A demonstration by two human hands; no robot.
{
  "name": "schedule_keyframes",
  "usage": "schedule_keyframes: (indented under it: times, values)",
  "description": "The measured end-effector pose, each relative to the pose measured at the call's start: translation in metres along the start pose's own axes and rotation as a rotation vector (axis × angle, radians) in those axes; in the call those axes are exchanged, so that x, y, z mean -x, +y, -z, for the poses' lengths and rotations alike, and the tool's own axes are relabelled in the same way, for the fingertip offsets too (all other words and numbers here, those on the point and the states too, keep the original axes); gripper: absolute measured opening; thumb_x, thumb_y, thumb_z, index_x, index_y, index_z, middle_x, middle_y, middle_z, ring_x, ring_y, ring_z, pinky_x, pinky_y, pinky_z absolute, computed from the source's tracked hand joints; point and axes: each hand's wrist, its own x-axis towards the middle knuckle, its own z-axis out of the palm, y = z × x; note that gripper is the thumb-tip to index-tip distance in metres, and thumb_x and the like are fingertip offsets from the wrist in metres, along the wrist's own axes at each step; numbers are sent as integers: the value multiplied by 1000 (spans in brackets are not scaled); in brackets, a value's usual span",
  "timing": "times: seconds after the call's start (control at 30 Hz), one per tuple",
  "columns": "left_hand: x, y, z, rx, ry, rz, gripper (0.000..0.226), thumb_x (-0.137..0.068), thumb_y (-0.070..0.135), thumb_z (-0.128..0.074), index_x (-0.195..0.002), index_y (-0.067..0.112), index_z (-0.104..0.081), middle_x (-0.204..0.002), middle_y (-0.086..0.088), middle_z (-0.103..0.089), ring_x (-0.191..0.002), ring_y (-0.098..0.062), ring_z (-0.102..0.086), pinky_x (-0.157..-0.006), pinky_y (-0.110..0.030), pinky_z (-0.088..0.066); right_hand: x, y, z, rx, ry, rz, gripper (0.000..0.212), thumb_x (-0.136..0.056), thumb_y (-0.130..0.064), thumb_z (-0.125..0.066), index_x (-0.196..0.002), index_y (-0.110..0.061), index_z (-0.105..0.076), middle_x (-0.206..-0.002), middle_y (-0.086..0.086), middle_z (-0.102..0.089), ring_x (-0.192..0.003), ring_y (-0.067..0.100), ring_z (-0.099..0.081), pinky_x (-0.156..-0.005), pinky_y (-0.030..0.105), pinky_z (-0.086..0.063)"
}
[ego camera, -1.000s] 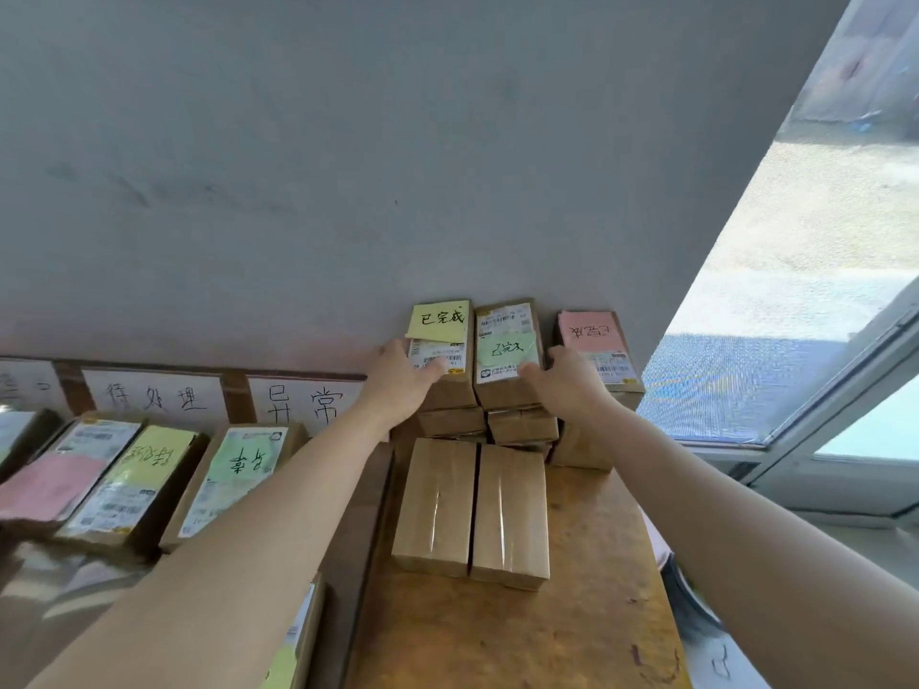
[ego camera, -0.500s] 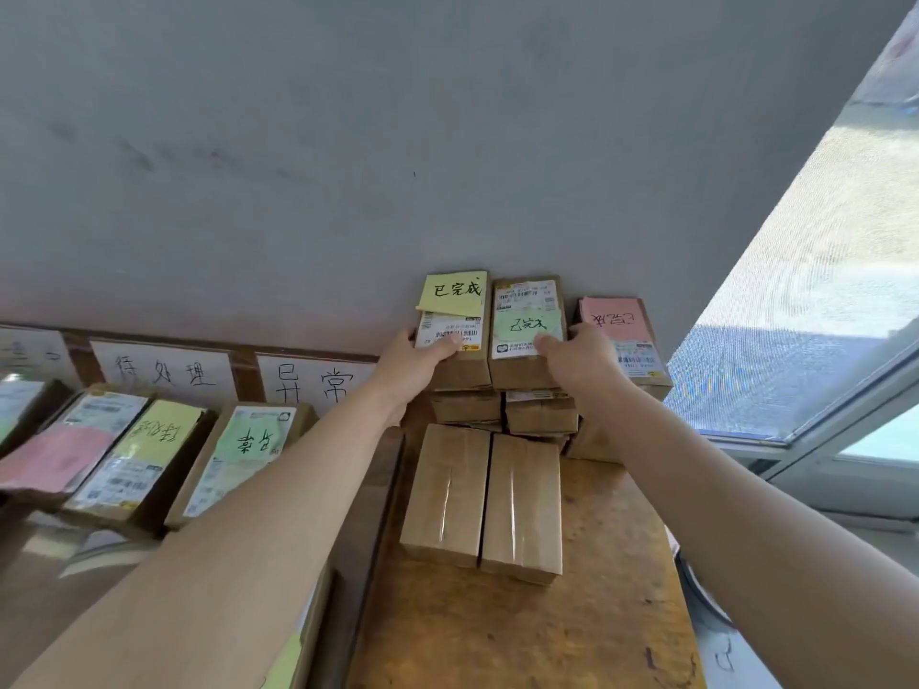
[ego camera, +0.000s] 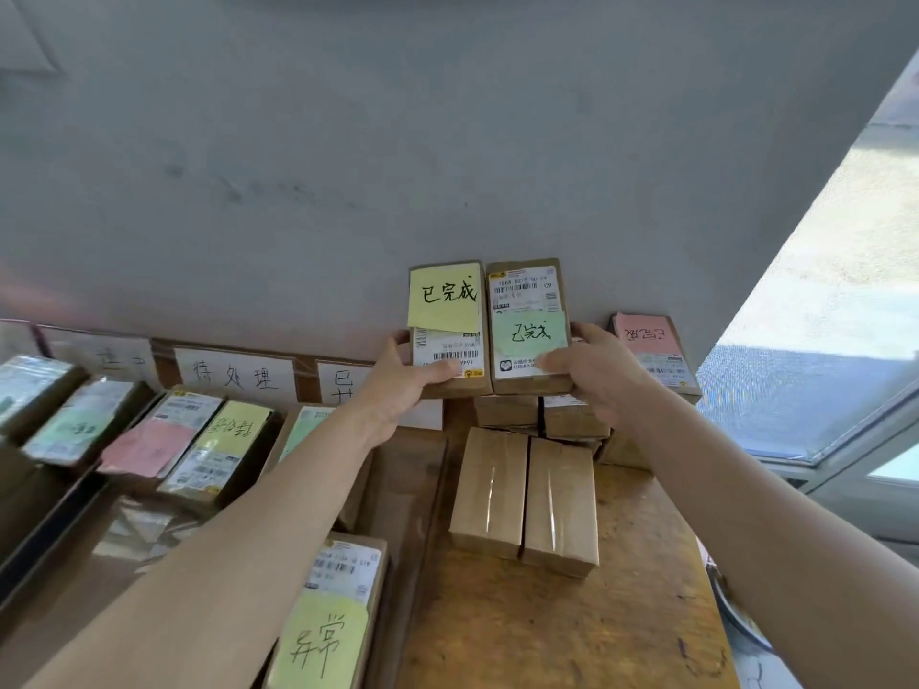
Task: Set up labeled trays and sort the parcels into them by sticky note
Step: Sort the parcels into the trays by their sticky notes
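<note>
Above the counter's [ego camera: 572,634] far edge, by the wall, two brown cardboard parcels with printed labels are held side by side. Left hand [ego camera: 393,395] fingers grasp the yellow-note parcel [ego camera: 447,310]; right hand [ego camera: 601,380] fingers grasp the green-note parcel [ego camera: 529,315]. Two plain taped parcels [ego camera: 490,489] lie touching mid-counter; one pink-note parcel [ego camera: 651,350] sits at the far right corner.

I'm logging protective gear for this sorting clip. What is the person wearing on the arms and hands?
Nothing shows. The left hand and right hand are bare, with no gloves, and neither wrist carries a watch or band. Both forearms are uncovered to the frame's edge; no sleeve is in view.
</note>
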Motion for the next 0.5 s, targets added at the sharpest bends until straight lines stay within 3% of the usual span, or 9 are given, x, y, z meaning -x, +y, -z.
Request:
schedule_keyframes:
  times: [0.13,0.3,0.5]
  values:
    - [21,6,30,-7,-51,-75,83,-69,6,-79,-135,15,-29,-115,-2,-64,-108,-19,-61,-102,-42,-44,26,-12,-31,-61,35,33,51,-89,-25,-63,-136,-19,-42,-105,0,-68,-89,13,-69,-71,30,-56]
    - [46,12,86,25,-103,-112,83,-71,3,-77,-136,14,-28,-114,-3,-64,-102,-17,-64,-93,-35,-51,68,-27,-85,-87,110,55,46,-91,-19,-61,-133,-17,-40,-104,2,-66,-91,17,-68,-83,41,-57]
    - [88,19,186,21,-129,-50,71,-75,9,-76,-132,19,-35,-107,-4,-67,-78,-11,-68,-56,-18,-51,111,-41,-175,-149,116,41,44,-90,-14,-62,-129,-13,-43,-104,4,-69,-86,17,-70,-79,38,-58]
